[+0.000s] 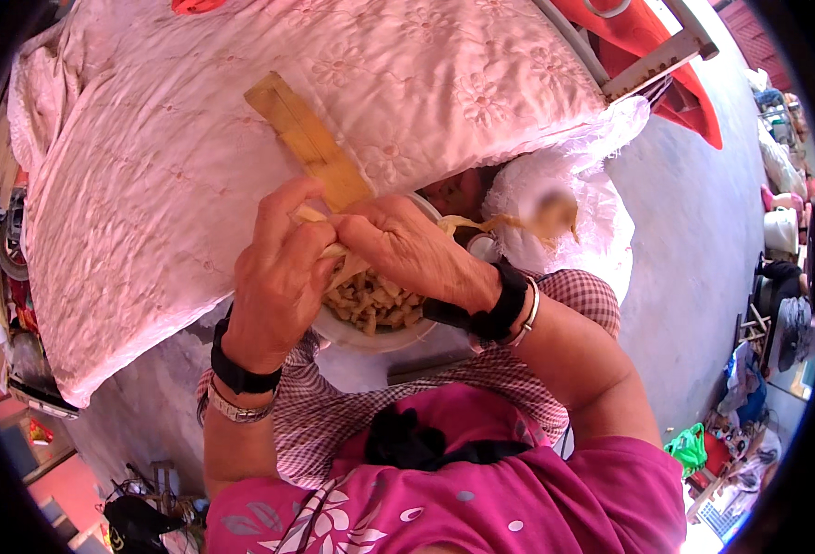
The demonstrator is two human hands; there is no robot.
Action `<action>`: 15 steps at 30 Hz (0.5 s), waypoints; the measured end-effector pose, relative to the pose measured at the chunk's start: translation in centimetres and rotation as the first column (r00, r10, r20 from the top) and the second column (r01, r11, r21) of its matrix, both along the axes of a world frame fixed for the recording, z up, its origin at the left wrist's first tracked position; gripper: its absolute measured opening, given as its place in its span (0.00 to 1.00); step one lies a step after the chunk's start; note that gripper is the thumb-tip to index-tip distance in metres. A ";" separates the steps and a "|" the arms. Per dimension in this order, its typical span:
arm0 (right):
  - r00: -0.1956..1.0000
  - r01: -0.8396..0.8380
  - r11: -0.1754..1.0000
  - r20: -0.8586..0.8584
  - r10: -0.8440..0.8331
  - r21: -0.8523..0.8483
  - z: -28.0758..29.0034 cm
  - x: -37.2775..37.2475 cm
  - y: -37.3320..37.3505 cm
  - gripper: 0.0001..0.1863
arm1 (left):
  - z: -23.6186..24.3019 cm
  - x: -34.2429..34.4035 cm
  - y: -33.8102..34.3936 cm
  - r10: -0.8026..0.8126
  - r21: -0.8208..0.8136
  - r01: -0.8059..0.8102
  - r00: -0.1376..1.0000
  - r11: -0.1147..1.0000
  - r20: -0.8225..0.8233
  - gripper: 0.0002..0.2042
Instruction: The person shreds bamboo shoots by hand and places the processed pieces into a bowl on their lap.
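Obs.: pale piece (310, 213) held up between the hands, over the bowl (361, 343); pale bits (378, 300) lie inside. Judgement: work best kept low over the bowl, pinch light and near the piece's end, with the loose strip (507, 221) at right kept from snagging. Left hand (276, 268): thumb and fingers pinching the piece. Right hand (412, 245): fingers curled inward, meeting the left; tips hidden, cannot tell what they pinch. Pose: left forearm nearly upright from below; right slants in from lower right, elbow wide, back of hand up. Yellow board (301, 138) on the bed (176, 185) beyond.
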State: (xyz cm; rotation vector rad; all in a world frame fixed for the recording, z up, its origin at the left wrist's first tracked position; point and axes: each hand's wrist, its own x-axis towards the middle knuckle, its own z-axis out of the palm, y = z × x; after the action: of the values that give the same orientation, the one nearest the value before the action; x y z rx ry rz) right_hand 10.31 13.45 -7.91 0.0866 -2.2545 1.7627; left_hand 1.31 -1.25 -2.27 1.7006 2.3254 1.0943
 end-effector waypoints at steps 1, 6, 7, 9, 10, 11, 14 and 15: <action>1.000 -0.012 1.000 -0.004 0.012 -0.024 0.0 -0.1 0.0 0.16 | -0.1 0.1 0.0 -0.006 0.015 0.005 1.000 1.000 0.012 0.07; 0.990 0.086 0.995 0.113 -0.079 -0.058 2.1 0.7 -0.6 0.19 | -0.1 -0.8 -0.7 0.065 -0.113 -0.039 0.970 0.993 0.233 0.07; 0.993 0.076 0.997 0.090 -0.077 0.016 2.2 0.9 -0.7 0.18 | -0.1 -0.7 -0.8 0.076 -0.079 -0.048 0.916 0.996 0.394 0.06; 0.996 0.073 0.995 0.039 -0.076 0.067 2.1 1.1 -1.0 0.18 | 0.0 -0.5 -0.8 0.076 -0.022 -0.083 0.732 0.996 0.678 0.05; 0.997 0.080 0.996 0.012 -0.080 0.042 1.9 1.2 -1.2 0.18 | 0.8 -0.5 -0.7 0.131 -0.095 -0.090 0.622 0.991 0.772 0.08; 0.996 0.084 0.996 -0.015 -0.084 0.016 1.8 1.3 -1.3 0.18 | 0.9 -0.6 -0.7 0.092 -0.054 -0.085 0.536 0.995 0.839 0.09; 0.998 0.042 0.992 -0.035 -0.047 -0.120 1.9 1.4 -1.0 0.17 | 1.0 -0.8 -0.6 -0.096 0.118 -0.059 0.286 0.991 0.953 0.17; 0.998 0.034 0.986 -0.045 -0.042 -0.163 1.9 1.3 -0.9 0.18 | 1.0 -0.8 -0.6 -0.114 0.135 -0.069 0.254 0.988 0.961 0.18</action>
State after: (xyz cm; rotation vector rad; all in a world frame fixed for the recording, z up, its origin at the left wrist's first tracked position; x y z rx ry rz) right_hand 11.61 12.55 -6.02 0.0523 -2.0567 1.8952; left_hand 0.48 -1.88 -1.28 0.5715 1.3409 1.6642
